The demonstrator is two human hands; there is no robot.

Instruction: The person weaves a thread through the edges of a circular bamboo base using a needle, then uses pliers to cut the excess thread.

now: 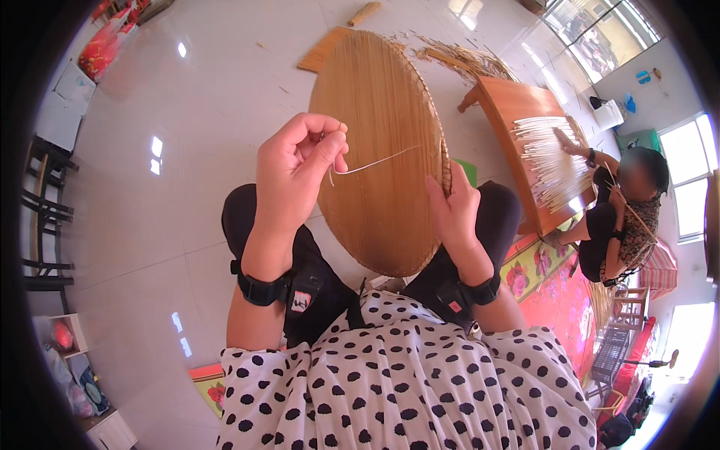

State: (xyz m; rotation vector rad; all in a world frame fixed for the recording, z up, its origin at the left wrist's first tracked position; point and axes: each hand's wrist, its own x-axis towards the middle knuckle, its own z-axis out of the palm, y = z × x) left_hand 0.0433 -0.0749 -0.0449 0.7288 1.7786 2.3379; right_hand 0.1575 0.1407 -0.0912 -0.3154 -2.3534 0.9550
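Honey-brown cane or bamboo, laid in fine lengthwise strips, makes up a shallow tray [379, 210] with a bound rim [429, 90], propped over the wearer's lap between two dark-trousered knees. It looks oval from this angle, its long axis running away from the body and leaning slightly left at the far end.

The left hand [294, 161] is raised over the tray's left side, thumb and forefinger pressed together on what looks like one end of a thin pale strand [375, 163]. From just below that pinch the strand bends and runs rightward across the tray's face, ending visually near the right-hand rim — whether it is fastened there is too fine to tell.

The right hand [456, 214] grips that right rim, thumb along the face, the fingers' far side hidden. So the tray lies under and to the right of the left pinch, and directly left of the right hand, which is nearer the strand's far end and sits a little closer to the body than it.

Well beyond the right hand, a co-worker [637, 214] sits at a low wooden table [511, 101] spread with pale sticks [551, 161]. Past the tray's far end, loose offcuts [469, 60] litter the floor.
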